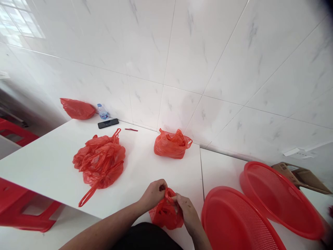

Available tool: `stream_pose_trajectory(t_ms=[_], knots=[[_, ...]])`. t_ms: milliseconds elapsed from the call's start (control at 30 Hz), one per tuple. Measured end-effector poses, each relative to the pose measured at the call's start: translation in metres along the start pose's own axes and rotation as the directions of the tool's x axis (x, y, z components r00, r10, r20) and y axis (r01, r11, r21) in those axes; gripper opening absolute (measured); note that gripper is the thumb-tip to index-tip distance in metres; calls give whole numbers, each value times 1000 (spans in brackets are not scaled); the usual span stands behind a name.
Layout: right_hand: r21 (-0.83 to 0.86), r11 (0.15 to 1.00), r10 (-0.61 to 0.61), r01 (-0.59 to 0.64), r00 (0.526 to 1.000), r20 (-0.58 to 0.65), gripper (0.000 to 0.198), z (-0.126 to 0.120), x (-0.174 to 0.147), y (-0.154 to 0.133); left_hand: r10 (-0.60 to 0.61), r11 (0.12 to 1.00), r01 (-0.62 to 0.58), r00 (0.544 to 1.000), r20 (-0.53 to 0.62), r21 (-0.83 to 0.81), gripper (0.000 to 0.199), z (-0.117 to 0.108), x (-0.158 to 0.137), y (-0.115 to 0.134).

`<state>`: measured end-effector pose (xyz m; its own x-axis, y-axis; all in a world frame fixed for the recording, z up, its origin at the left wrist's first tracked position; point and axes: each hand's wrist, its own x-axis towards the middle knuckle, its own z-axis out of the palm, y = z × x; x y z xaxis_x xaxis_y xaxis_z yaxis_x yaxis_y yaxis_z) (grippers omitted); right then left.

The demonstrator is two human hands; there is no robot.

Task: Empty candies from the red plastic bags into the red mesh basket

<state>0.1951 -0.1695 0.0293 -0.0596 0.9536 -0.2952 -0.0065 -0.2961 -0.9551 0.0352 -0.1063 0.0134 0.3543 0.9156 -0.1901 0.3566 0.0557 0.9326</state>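
A crumpled red plastic bag point(169, 216) is between my two hands, close to my body at the table's near edge. The fingers of my left hand point(154, 194) are closed on the bag's gathered top from the left. From the right, my right hand point(185, 207) pinches the same gathered part, its thumb and fingers around the twisted plastic. To the left lies a heap of red plastic bags point(102, 159) with loose handles sticking out. Another red bag point(170, 147), with crumpled plastic in its mouth, sits by the wall beyond my hands.
Two large red plastic baskets point(234, 222) stand on the right, with a cardboard box point(301, 177) behind them. At the back left are a phone point(108, 123), a water bottle point(102, 111), a red bag point(78, 109) and a thin red strip point(131, 130). Red stools point(28, 208) stand left of the table.
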Motion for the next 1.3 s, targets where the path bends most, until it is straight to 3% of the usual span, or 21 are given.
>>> stream_pose_trajectory(t_ms=[67,133,267,367,433,533,633,733,800,900,1033,1200,1267,1300], knots=[[-40,999,-14,14,1000,-6,22,3,4,5,22,999,-22,1000,-4,30,10,2,-2,2],[-106,994,-44,34,994,-97,10,5,8,10,46,997,-45,999,-13,66,14,4,-4,4],[-354,934,-58,-54,953,-297,16,4,13,15,81,988,-78,996,-23,135,19,6,-8,8],[-425,897,-29,-119,945,-326,6,3,12,15,94,982,-90,996,-12,166,25,6,-10,7],[-343,936,-24,-83,955,-296,7,3,12,14,94,974,-90,996,-9,207,30,6,-11,6],[-33,999,17,-23,984,-177,9,2,13,14,82,959,-75,997,-13,272,33,5,-10,2],[298,953,71,-64,997,-14,17,-3,13,18,70,952,-62,997,-13,300,33,3,-9,-2],[405,912,98,-73,994,-40,21,-8,16,27,60,939,-52,998,-13,341,32,2,-9,-3],[303,951,99,-53,985,-139,21,-11,19,32,52,924,-44,999,-11,380,32,-2,-9,-4],[-32,998,44,-58,940,-339,20,-17,21,40,36,893,-26,999,-15,449,32,-17,-9,-10],[-333,932,-52,-145,855,-516,22,-26,15,53,-16,854,40,999,-51,519,25,-43,-13,-25],[-351,931,-64,-102,899,-433,35,-31,9,73,-86,863,87,996,-24,498,24,-59,-21,-46],[-333,940,-53,-80,927,-372,55,-34,9,82,-93,887,56,994,58,459,34,-61,-22,-54],[-345,935,-45,-79,940,-337,70,-36,9,87,-91,898,39,991,97,439,49,-61,-21,-59]])
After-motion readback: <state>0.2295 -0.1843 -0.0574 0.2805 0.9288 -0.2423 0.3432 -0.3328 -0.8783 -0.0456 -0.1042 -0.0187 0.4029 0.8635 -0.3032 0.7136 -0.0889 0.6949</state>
